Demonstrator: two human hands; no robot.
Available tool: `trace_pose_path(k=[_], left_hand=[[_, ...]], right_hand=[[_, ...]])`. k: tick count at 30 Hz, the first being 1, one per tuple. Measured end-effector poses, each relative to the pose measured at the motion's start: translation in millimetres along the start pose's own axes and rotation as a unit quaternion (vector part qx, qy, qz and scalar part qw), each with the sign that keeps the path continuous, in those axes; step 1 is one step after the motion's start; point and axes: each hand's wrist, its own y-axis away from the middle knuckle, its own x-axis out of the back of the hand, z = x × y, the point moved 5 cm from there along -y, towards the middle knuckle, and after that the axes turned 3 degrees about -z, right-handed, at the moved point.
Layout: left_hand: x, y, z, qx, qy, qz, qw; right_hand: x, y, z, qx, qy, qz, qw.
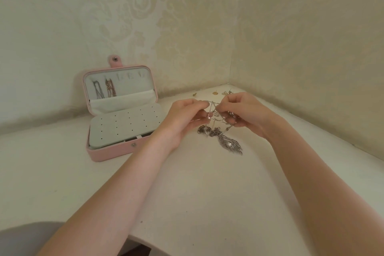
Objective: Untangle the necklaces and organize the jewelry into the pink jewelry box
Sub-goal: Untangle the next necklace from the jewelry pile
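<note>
Nearest the lens: two bare forearms, reaching forward over a white table (pixel 197 203) set into a wallpapered corner.

Left hand (pixel 185 116): fingers curled, pinching a strand of the tangled necklaces (pixel 216 118) between thumb and fingertips. Raised just above the tabletop.

Right hand (pixel 245 110): fingers likewise curled, pinching the same tangle from the other side. Chain stretched taut between the two hands in crossing lines; small heart charm visible in the span.

Below the hands: knotted remainder of the chains resting on the table, ending in a silver feather pendant (pixel 229 144) lying flat.

Pink jewelry box (pixel 116 151): open, well to the left of the hands, lid propped against the wall. Two chains already hung in the lid (pixel 104 89); perforated white earring panel (pixel 124 127) covering the base, holes unfilled.

Small gold earrings (pixel 215 93): scattered near the corner, behind the hands. Exact number not discernible.

Step in hand, by judgement: loosening the knot. Task early; most pieces outside the box.

Handling advice: slack rather than tension, since pulling tightens fine links. Best spread flat, one loop teased open at a time, clasp end fed back through. Heavy pendant best left supported on the table, so no weight drags on the knot.
</note>
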Motion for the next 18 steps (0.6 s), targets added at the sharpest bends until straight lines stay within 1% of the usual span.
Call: trace_pose_path(k=[2, 3, 4, 5, 6, 7, 9, 10, 12, 14, 17, 18], left_hand=[[-4.6, 1.2, -0.7, 0.031, 0.099, -0.028, 0.994], [-6.5, 1.7, -0.9, 0.044, 0.133, -0.042, 0.989], [-7.7, 2.3, -1.1, 0.053, 0.143, -0.053, 0.987], [-8.6, 2.9, -1.3, 0.055, 0.124, -0.060, 0.989], [-8.2, 2.9, -1.9, 0.046, 0.077, -0.060, 0.994], [-7.4, 2.7, -2.6, 0.026, 0.006, -0.051, 0.998], [-6.0, 3.5, -1.9, -0.022, -0.129, -0.016, 0.991], [-6.1, 3.8, -1.2, -0.040, -0.158, -0.002, 0.987], [-5.4, 4.0, -0.5, -0.048, -0.155, 0.013, 0.987], [-3.9, 3.9, 0.6, -0.037, -0.133, 0.015, 0.990], [-2.4, 3.3, 1.7, -0.019, -0.074, 0.002, 0.997], [-2.5, 3.1, 2.2, -0.022, -0.074, -0.003, 0.997]], right_hand=[[-0.2, -1.1, -0.9, 0.009, 0.012, 0.023, 1.000], [-0.3, -1.6, -1.2, 0.013, 0.014, 0.030, 0.999], [-0.4, -2.0, -1.3, 0.016, 0.017, 0.036, 0.999], [-0.1, -2.3, -1.1, 0.017, 0.021, 0.040, 0.999], [-0.2, -2.4, -0.9, 0.016, 0.024, 0.042, 0.999], [-0.3, -2.2, -0.5, 0.014, 0.026, 0.042, 0.999], [-1.6, -1.8, 0.3, 0.014, 0.030, 0.035, 0.999], [-2.9, -1.7, 0.4, 0.015, 0.033, 0.027, 0.999], [-5.8, -1.5, -0.4, 0.016, 0.034, 0.010, 0.999], [-7.6, -2.3, -1.4, 0.014, 0.030, 0.000, 0.999], [-8.4, -2.8, -1.0, 0.015, 0.009, -0.015, 1.000], [-7.9, -2.7, -0.7, 0.016, 0.003, -0.020, 1.000]])
